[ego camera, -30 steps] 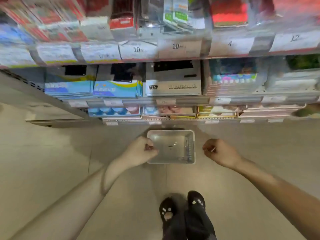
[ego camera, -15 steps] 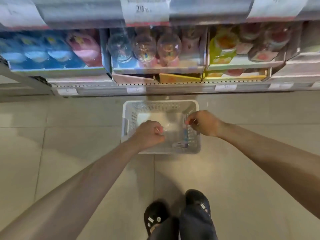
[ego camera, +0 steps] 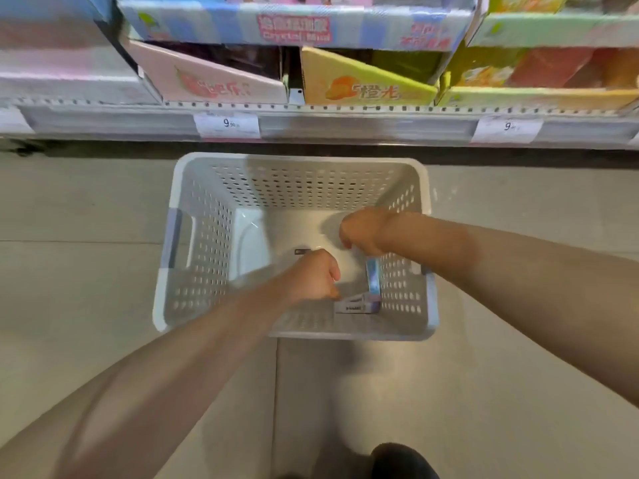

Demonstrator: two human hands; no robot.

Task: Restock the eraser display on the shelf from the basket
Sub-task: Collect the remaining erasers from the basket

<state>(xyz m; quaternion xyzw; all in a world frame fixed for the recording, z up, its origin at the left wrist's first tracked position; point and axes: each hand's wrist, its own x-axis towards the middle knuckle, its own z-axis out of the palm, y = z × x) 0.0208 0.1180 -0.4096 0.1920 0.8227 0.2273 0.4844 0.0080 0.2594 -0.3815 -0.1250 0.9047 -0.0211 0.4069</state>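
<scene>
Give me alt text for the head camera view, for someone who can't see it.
Both hands, left hand and right hand, reach into a white perforated basket on the floor, near two small boxes in its corner. Behind it stands a low shelf of colourful cartons.

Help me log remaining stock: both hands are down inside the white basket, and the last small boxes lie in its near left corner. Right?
Not quite. In the head view both hands, left hand and right hand, are inside the white basket, but the small boxes lie in its near right corner.
</scene>
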